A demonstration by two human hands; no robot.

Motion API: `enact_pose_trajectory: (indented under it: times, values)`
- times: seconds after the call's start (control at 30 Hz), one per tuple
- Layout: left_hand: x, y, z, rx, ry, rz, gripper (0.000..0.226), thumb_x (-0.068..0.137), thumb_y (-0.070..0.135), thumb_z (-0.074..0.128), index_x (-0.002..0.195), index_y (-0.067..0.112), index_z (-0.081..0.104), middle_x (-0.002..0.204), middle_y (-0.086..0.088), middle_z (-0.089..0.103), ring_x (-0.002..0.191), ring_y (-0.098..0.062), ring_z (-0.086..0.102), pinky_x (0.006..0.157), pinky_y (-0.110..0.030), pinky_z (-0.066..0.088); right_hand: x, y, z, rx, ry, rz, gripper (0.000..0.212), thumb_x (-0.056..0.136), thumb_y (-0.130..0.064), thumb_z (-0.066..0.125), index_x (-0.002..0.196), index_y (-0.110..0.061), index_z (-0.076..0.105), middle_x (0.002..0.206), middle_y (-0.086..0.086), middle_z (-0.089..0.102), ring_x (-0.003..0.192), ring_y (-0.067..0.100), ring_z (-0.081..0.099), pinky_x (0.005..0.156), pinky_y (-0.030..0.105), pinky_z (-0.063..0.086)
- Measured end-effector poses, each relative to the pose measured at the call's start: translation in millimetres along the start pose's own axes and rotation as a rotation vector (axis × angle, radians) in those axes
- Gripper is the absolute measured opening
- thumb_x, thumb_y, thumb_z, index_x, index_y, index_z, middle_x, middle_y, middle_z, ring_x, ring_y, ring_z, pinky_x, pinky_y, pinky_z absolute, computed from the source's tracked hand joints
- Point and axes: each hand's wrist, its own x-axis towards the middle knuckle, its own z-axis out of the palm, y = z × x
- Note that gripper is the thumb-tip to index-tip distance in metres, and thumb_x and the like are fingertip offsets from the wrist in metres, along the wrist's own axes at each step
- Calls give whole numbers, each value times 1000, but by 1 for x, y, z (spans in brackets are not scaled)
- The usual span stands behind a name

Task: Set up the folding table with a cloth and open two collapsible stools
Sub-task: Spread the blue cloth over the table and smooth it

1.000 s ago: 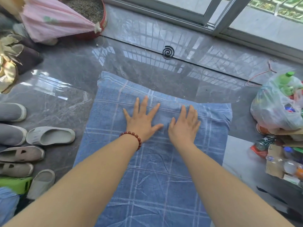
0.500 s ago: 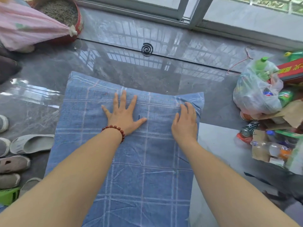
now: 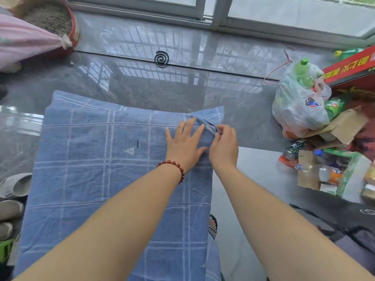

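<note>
One blue checked cloth (image 3: pixel 97 175) is covering the desk; near its far right corner the left hand (image 3: pixel 183 148) is pressing flat, fingers (image 3: pixel 190 126) spread, and beside it the right hand (image 3: pixel 224 148) is pinching a raised fold, fingers clamped on fabric. A hard tug is risking dragging the cloth askew, only one palm anchoring it. Slippers (image 3: pixel 16 184) are crowding the left edge, while the bag of bottles (image 3: pixel 298 110) is sitting well off the right edge, leaving room.

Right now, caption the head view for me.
Left hand presses the blue cloth flat; right hand pinches a fold near its far corner.
</note>
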Motion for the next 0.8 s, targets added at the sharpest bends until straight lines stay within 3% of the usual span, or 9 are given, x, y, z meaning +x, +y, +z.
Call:
enact_pose_trajectory:
  times: [0.1,0.27,0.37,0.47,0.7,0.8]
  values:
    - [5,11,1,13,105,-106,49,89,49,53,131,24,43,137,1,35,129,-19,30,111,-52,16,9,4,-1,-6,-33,42,28,97,-10,41,123,-10,51,125,8,50,111,25,51,84,25,34]
    - [17,9,5,-55,138,-227,26,92,47,48,109,29,56,116,8,53,113,-14,45,102,-42,23,25,5,3,-10,-45,93,28,96,-11,41,119,-12,58,122,10,53,107,27,53,77,24,31]
    - [21,9,4,-57,153,-207,22,95,45,45,99,30,59,108,10,57,106,-15,49,94,-38,27,35,8,3,1,-44,123,27,95,-12,44,116,-14,61,120,9,54,106,26,54,81,26,36]
    - [23,7,5,-22,144,-172,23,97,43,41,100,28,58,108,9,56,103,-15,49,89,-36,28,42,9,4,-13,-54,121,23,95,-13,43,107,-14,63,113,10,57,97,25,54,73,27,34]
    - [20,2,6,77,141,-59,25,101,37,33,109,23,52,110,6,50,99,-13,49,92,-34,28,63,-2,-6,11,69,204,18,97,-13,38,102,-14,55,101,6,62,85,26,53,68,29,35]
    - [17,-1,7,57,179,-39,23,99,35,39,110,19,52,114,2,50,102,-17,50,93,-36,30,63,-6,-7,76,81,221,18,97,-15,42,108,-15,56,104,4,65,91,22,55,72,24,35]
